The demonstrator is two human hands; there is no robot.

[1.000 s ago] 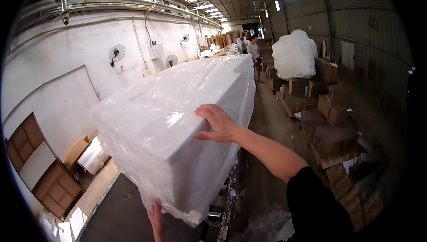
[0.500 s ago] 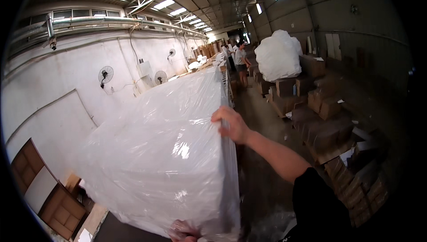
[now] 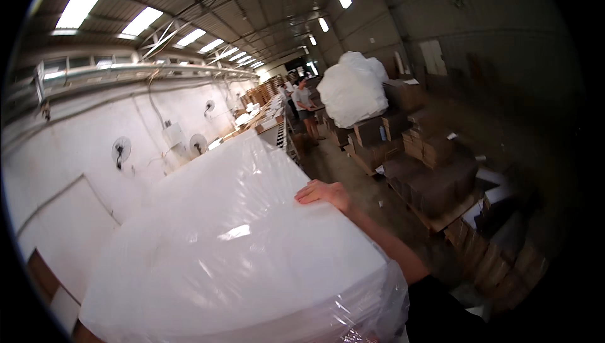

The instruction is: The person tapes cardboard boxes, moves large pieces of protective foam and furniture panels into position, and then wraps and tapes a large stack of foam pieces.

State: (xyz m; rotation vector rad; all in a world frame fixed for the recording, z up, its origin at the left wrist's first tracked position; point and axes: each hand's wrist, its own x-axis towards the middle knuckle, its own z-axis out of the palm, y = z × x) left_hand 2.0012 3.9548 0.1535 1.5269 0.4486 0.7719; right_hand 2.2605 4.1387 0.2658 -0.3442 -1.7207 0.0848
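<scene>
i see my right hand (image 3: 324,193) lying flat on the right edge of a big white stack wrapped in clear plastic film (image 3: 233,242), fingers spread and pointing left, palm down on the film, gripping nothing. the stack fills the lower middle of my view and runs away from me toward the far end of the hall, its near corner at the bottom edge where the film bunches in folds. my left hand is out of sight; i think it may be under the near end of the stack, but i cannot tell from here. to the right of the stack, well apart across a bare floor aisle, brown cardboard boxes (image 3: 435,173) sit in low piles on pallets, and on top of the farther ones rests a large white bagged bundle (image 3: 353,88). a person (image 3: 305,107) stands in the aisle beyond the stack, near that bundle. on the white wall at left hang two round wall fans (image 3: 121,151).
</scene>
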